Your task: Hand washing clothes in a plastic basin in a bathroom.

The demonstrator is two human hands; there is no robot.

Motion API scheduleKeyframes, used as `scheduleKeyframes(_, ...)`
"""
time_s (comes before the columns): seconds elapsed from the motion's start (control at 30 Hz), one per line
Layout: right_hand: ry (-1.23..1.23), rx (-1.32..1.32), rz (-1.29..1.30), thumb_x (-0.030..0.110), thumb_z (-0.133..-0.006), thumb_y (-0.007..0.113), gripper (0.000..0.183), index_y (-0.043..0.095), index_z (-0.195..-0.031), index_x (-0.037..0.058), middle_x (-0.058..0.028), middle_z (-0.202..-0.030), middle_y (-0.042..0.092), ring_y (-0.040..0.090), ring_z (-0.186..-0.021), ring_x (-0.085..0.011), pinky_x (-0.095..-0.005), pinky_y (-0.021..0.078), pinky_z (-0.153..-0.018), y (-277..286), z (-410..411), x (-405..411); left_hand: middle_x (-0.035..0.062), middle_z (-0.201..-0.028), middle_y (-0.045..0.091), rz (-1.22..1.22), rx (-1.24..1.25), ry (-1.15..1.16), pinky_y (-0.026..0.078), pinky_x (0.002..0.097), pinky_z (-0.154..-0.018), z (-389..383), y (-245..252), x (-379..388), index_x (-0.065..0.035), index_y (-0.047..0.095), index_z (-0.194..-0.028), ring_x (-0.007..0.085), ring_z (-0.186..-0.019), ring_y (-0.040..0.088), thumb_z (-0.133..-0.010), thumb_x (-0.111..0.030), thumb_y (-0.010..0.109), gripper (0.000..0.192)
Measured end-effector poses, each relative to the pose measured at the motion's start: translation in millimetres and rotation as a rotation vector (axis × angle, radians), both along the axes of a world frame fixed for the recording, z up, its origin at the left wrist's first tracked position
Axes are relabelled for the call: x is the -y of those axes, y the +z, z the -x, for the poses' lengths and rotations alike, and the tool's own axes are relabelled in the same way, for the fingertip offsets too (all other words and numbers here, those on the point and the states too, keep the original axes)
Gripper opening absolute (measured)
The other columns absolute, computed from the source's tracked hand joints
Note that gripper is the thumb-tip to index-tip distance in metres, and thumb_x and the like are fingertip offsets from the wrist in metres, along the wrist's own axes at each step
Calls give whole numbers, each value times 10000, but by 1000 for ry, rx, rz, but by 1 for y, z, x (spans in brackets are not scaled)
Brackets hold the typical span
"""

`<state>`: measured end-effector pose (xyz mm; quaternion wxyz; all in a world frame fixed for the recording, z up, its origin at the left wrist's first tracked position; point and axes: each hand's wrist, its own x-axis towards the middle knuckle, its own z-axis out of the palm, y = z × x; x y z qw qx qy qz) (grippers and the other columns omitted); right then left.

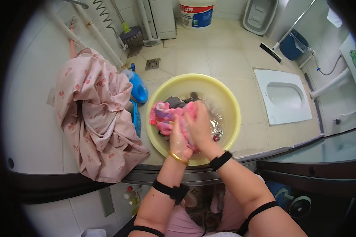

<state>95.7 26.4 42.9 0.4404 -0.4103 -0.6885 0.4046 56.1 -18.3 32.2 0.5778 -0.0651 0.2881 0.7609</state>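
Note:
Both of my hands are over a round yellow plastic basin (233, 97) on the tiled floor. My left hand (179, 137) grips a wet pink patterned cloth (165, 114), and my right hand (200, 124) presses on the same cloth from the other side. Part of the cloth is hidden between my palms. Below it, dark grey fabric (175, 102) lies in the water (216, 117) in the basin. A small red object (216, 138) shows near the basin's right side; I cannot tell what it is.
Pink cherry-print fabric (98, 118) hangs at the left, beside a blue detergent bottle (138, 87). A floor drain (152, 64) and a paint bucket (196, 14) are beyond the basin. To the right are a squat toilet (284, 96), a squeegee (270, 52) and a dark door-track sill (142, 174).

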Motion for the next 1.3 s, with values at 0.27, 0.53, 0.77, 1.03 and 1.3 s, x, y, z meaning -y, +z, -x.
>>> scheduleKeyframes(0.27, 25, 99, 257, 185, -712, 660, 305, 504, -933, 45, -168, -861, 552, 571, -800, -364, -453, 451, -639, 15, -12, -13, 50, -1118, 595, 32, -91, -28, 462, 325, -873, 0, 16, -1, -89, 497, -1203, 186, -1027, 565, -939, -415, 415, 427)
scheduleKeyframes(0.53, 98, 60, -7, 296, -808, 647, 317, 520, -957, 46, -165, -825, 616, 615, -744, -350, -409, 477, -651, 17, 4, 18, 68, -1131, 587, -585, 25, -233, 440, 387, -919, 41, -39, 25, -96, 500, -1193, 219, -1035, 562, -959, -347, 376, 365)
scheduleKeyframes(0.77, 419, -440, 1171, 280, -822, 654, 348, 567, -1051, 33, -74, -1009, 623, 603, -905, -159, -296, 492, -797, 59, -51, -45, 110, -1151, 577, -81, -189, -134, 440, 392, -949, 43, 36, 42, -33, 476, -1219, 238, -1068, 564, -935, -210, 427, 339)
scheduleKeyframes(1.03, 482, -634, 915, 91, -793, 603, 313, 565, -1090, 2, -87, -1008, 622, 600, -923, -155, -283, 489, -810, 42, -55, -62, 106, -1129, 579, -42, -271, -271, 487, 380, -879, 45, 27, 44, -39, 519, -1166, 204, -1024, 581, -866, -100, 536, 307)
scheduleKeyframes(1.3, 613, 81, 20, 177, -791, 625, 264, 560, -1018, 58, -149, -1015, 585, 565, -964, -211, -332, 461, -764, 48, -11, 47, 57, -1282, 496, -654, 81, -205, 361, 366, -1014, 60, -12, 34, -115, 402, -1322, 197, -1179, 471, -965, -329, 376, 418)
